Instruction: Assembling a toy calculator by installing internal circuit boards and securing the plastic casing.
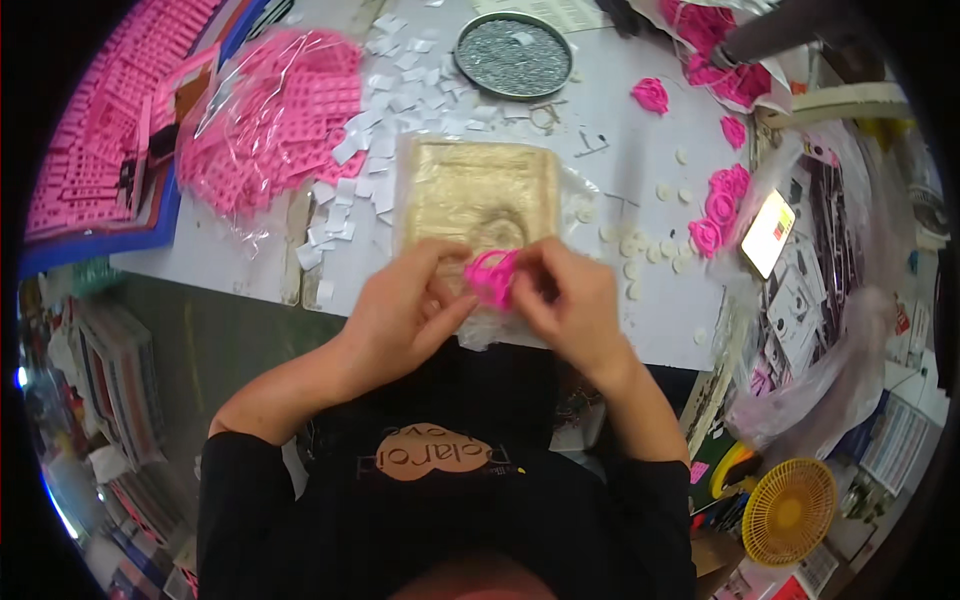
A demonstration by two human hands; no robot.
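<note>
A small bright pink looped piece (488, 277) is between my two hands; its exact kind does not show. My left hand (398, 308) curls round its left side, with thumb and fingertips against it. From the other side my right hand (575, 308) pinches it, fingers bent inward. Just beyond the hands lies a tan block (478, 180) wrapped in clear plastic, with a dark worn ring on its near part. Similar pink pieces (718, 212) lie on the table to the right.
White paper squares (388, 145) scatter left of the block, and small pale discs (640, 245) right of it. A round tin (513, 58) holds grey bits. Pink grid pieces fill a clear bag (270, 120). A lit phone (768, 234) rests at the right.
</note>
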